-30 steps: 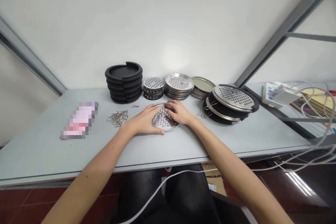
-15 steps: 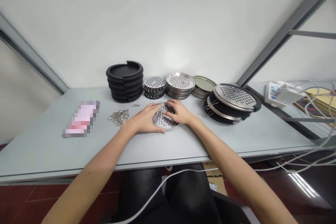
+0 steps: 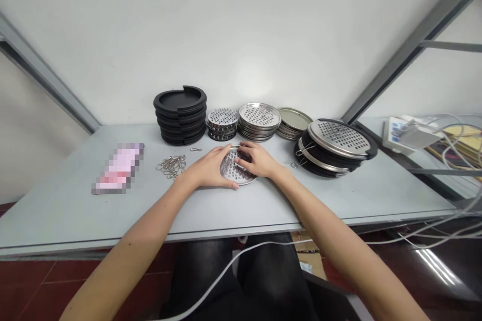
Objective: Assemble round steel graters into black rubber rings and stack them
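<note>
One grey table [image 3: 324, 205]; perforated metal disc [image 3: 232, 168] on it could have skidded if pressed unevenly. One black-and-metal pile [image 3: 336, 138], far right of black stack [image 3: 179, 118]; black stack, one; three metal stacks [image 3: 259, 116], just right of it. Nearer, right of black stack: left hand [image 3: 211, 167], spanned wide, and right hand [image 3: 258, 160], half curled, held one disc's rim. Clip heap [image 3: 172, 165], uncountable, one loose clip [image 3: 196, 149]: before black stack.
</note>
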The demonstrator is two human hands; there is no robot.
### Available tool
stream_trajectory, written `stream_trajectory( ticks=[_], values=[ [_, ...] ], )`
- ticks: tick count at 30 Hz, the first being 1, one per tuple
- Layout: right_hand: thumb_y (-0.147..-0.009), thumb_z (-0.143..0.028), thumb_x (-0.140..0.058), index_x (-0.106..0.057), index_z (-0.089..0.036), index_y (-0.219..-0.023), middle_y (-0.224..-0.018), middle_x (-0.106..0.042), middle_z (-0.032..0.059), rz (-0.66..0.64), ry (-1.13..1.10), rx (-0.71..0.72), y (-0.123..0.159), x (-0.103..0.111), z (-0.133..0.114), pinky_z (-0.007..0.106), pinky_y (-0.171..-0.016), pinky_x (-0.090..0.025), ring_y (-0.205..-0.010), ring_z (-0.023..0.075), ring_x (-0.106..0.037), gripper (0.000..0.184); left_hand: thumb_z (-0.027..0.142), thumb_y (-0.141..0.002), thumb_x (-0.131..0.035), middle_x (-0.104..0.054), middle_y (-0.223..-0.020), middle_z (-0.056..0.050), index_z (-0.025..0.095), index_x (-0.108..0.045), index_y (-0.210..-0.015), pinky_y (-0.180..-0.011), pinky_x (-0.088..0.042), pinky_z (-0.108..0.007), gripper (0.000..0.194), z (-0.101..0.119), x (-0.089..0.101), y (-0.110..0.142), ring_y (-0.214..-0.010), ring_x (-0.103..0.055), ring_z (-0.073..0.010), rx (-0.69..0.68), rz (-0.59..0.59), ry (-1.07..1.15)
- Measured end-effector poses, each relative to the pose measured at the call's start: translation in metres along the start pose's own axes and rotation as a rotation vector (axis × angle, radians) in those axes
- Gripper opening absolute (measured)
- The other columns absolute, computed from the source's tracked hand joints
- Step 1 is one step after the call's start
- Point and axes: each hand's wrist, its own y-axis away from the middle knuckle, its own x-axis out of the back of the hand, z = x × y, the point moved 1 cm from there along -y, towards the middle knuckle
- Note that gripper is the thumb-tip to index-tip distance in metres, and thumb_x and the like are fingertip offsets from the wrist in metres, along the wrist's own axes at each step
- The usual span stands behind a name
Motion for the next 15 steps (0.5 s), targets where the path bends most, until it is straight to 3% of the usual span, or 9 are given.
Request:
stream_trajectory(
  ticks=[9, 15],
  values=[
    [-0.089, -0.041, -0.055, -0.066, -0.012, -0.109, -0.123, -0.06, 0.0178, 0.058, -0.085, -0.064, -0.0011, -0.0053, 0.0028, 0.042, -0.1, -0.044, -0.112, 0.0286, -0.058, 0.037, 0.07, -0.056, -0.076, -0.025, -0.157, -0.014, 0.019, -0.018, -0.153, -0.117, -0.025, -0.048, 0.124, -0.0024, -0.0005, 0.0002, -0.145, -0.02, -0.0361, -0.066, 0.011, 0.042],
    [-0.082, -0.029, -0.06, -0.045, -0.01, -0.134, -0.121, -0.062, 0.0165, 0.16, -0.196, -0.088, -0.0008, -0.0044, 0.0, 0.044, -0.098, -0.044, -0.111, 0.0285, -0.057, 0.057, 0.07, -0.061, -0.073, -0.029, -0.155, -0.015, 0.018, -0.023, -0.152, -0.116, -0.026, -0.051, 0.116, -0.0027, 0.0009, -0.0002, -0.143, -0.021, -0.0378, -0.142, -0.004, 0.025]
  ],
)
